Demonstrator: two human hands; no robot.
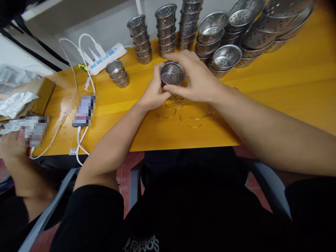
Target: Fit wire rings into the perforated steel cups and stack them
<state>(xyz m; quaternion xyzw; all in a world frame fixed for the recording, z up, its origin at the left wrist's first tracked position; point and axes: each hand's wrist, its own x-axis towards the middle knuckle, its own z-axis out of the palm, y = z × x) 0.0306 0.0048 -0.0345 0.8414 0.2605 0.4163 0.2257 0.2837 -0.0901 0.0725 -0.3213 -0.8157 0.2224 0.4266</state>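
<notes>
A small perforated metal cup [172,74] is held between both hands above the table, its round mouth facing me. My left hand [154,89] closes around its left side. Curled over the right side and rim is my right hand [193,77], its thumb near the lower edge. Thin curved wire pieces [190,122] lie loose on the table just below the cup; some are hidden behind the hands. Beyond the hands stand tall stacks of perforated cups [166,31].
A short cup stack [117,74] stands to the left, near a white power strip [107,57] with cables. A phone [84,110] lies on the yellow table [126,134]. Wider perforated cups [227,56] crowd the right back. At far left, another person's hand [12,143] holds a blurred device.
</notes>
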